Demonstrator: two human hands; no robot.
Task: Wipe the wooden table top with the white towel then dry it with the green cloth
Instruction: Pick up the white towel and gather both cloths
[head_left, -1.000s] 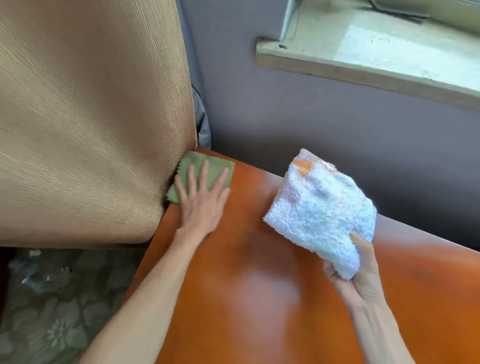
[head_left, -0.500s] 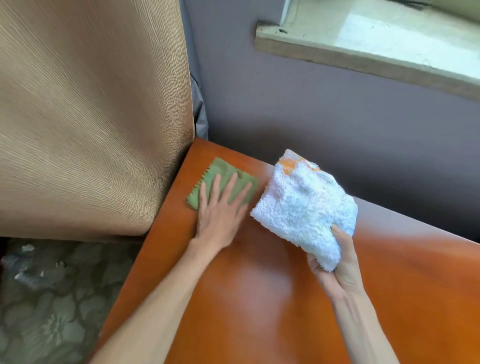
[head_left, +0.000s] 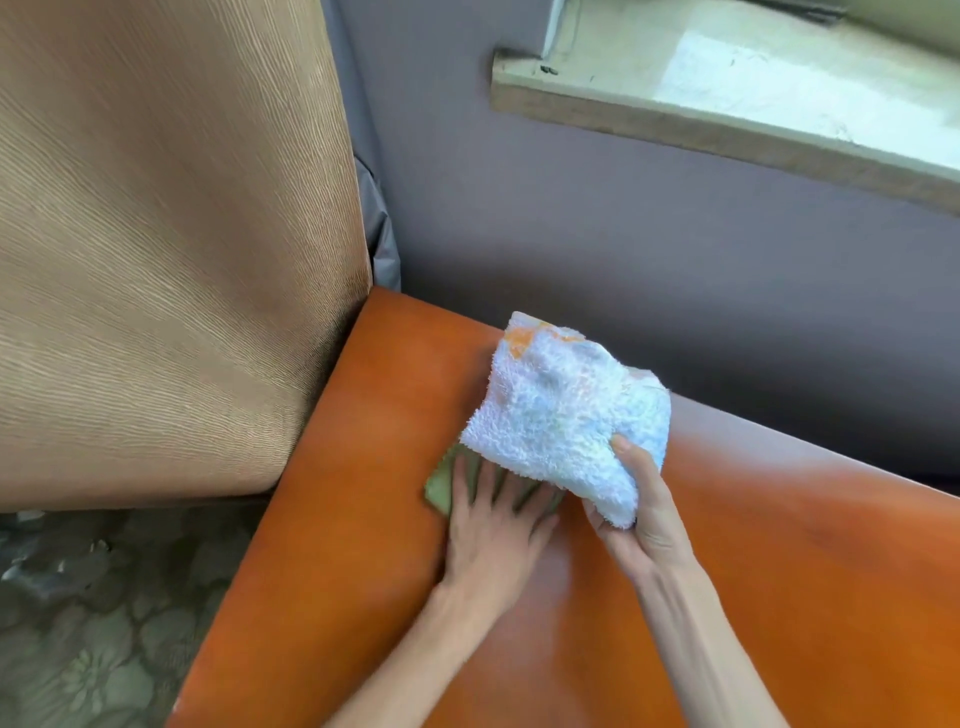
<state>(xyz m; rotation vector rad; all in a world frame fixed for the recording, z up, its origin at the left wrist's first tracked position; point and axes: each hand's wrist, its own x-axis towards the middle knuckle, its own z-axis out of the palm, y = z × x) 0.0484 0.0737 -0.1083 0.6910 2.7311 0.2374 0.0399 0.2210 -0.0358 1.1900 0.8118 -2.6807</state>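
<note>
The orange-brown wooden table top (head_left: 363, 519) fills the lower middle and right of the view. My left hand (head_left: 488, 535) lies flat with spread fingers on the green cloth (head_left: 441, 488), pressing it onto the wood near the left side. Most of the cloth is hidden under my fingers and under the towel. My right hand (head_left: 639, 514) grips a bunched white towel (head_left: 561, 415) with an orange patch. It holds the towel above the table, just over the green cloth.
A tan ribbed curtain (head_left: 171, 249) hangs against the table's left edge. A grey wall (head_left: 623, 249) runs along the far edge, with a stone window sill (head_left: 727, 114) above. Patterned floor (head_left: 104, 623) lies at the lower left.
My left hand has slid the green cloth from the far left corner toward me and to the right. The towel in my right hand now overlaps the cloth in view.
</note>
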